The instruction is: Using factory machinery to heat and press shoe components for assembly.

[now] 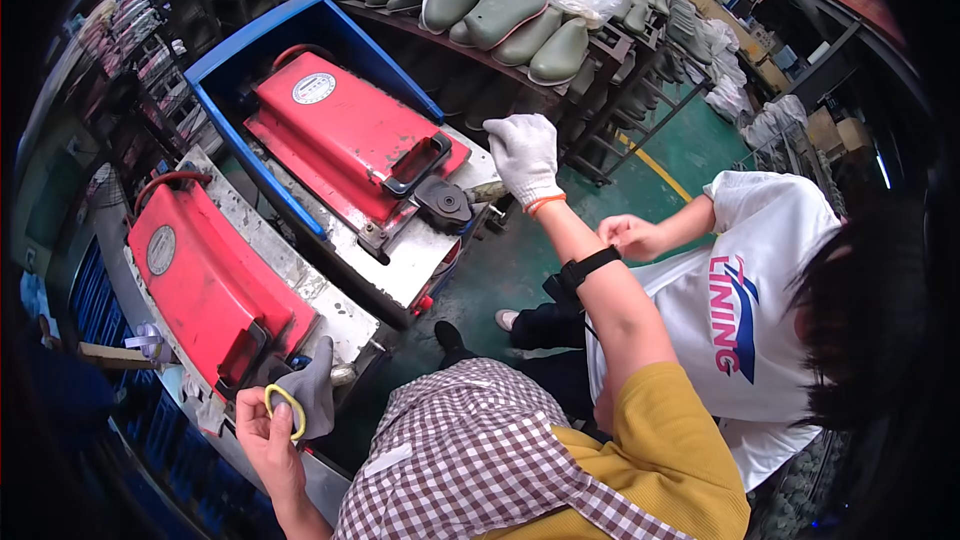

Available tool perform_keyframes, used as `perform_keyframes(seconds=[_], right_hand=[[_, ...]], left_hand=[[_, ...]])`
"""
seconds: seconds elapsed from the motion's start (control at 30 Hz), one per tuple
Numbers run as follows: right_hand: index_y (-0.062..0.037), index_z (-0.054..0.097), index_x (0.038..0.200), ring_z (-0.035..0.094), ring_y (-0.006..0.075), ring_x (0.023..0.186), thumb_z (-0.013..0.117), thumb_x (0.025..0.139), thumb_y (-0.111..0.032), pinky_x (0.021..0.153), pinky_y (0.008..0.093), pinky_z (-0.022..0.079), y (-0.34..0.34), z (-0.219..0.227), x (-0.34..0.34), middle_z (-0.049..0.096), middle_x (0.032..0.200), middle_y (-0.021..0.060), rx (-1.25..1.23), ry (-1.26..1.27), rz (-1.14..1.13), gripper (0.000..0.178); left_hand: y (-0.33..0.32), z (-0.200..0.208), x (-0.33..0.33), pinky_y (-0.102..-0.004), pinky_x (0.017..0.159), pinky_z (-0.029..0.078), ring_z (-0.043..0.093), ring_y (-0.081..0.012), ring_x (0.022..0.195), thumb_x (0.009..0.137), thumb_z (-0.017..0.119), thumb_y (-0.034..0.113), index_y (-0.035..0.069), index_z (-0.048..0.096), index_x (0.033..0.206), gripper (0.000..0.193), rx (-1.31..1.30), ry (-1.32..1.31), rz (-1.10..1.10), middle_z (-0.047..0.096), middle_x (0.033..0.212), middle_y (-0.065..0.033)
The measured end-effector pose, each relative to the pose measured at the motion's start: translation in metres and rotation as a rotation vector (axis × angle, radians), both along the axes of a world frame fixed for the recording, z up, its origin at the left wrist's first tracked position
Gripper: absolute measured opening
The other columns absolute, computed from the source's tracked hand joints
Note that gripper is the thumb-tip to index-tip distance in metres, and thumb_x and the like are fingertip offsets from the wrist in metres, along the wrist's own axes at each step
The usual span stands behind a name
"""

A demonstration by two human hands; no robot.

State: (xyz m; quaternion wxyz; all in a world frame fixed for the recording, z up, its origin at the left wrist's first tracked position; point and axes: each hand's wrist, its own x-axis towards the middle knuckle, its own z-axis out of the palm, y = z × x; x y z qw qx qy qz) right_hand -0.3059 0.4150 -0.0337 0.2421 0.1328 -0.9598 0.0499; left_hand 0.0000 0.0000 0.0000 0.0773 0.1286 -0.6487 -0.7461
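While the left hand [270, 445] grips the grey glove [317, 395], steady the right hand [526, 158], fingers curled in, for the strap [592, 266].

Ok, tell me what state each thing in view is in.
Grey fabric glove with yellow cuff, unworn
Left hand, bare, gripping grey glove
White knit glove with orange cuff, worn
Right hand, gloved, curled
Black forearm strap, wrapped on
Boxy red machine covers, scuffed
Olive-green boot-shaped forms, heaped
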Motion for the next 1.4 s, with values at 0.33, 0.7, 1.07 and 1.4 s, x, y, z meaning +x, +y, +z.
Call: perform_keyframes(seconds=[0.33,0.7,1.07,1.4], right_hand=[[-0.009,0.065,0.126,0.063,0.0104,0.077,0.057,0.101,-0.019,0.066,0.0251,0.047,-0.075,0.012,-0.013,0.072,0.096,0.0023,-1.785,-0.57,-0.009,0.027],[0.0017,0.053,0.117,0.058,0.0099,0.088,0.08,0.087,-0.033,0.075,0.0284,0.051,-0.222,0.047,0.108,0.059,0.095,0.0063,-1.017,-0.967,0.774,0.053],[-0.0031,0.061,0.104,0.072,0.0149,0.085,0.065,0.096,-0.012,0.062,0.0272,0.055,-0.232,0.033,0.09,0.071,0.099,0.0095,-1.324,-1.175,0.37,0.012],[-0.0052,0.069,0.095,0.064,0.024,0.077,0.078,0.083,-0.004,0.068,0.0348,0.049,-0.255,0.037,0.123,0.065,0.082,0.0091,-0.509,-0.164,0.986,0.014]], left_hand=[[0.001,-0.005,-0.032,-0.0199,0.075,0.041,0.053,-0.005,0.087,0.096,0.067,0.008,0.005,0.054,0.103,0.015,-0.119,0.039,0.032,0.057,0.094,0.0004],[0.043,-0.011,-0.109,-0.0218,0.064,0.058,0.063,-0.0056,0.081,0.099,0.063,0.001,0.003,0.049,0.102,0.015,-0.032,0.219,0.071,0.06,0.093,-0.0031],[0.021,-0.036,-0.099,-0.0292,0.075,0.045,0.057,-0.0157,0.081,0.093,0.058,-0.004,0.004,0.072,0.098,0.017,-0.457,0.199,0.106,0.059,0.088,-0.0023],[-0.023,-0.022,-0.116,-0.0305,0.055,0.052,0.065,-0.0164,0.066,0.107,0.053,0.022,0.006,0.056,0.136,0.033,0.116,-0.248,-0.192,0.069,0.106,-0.0108]])
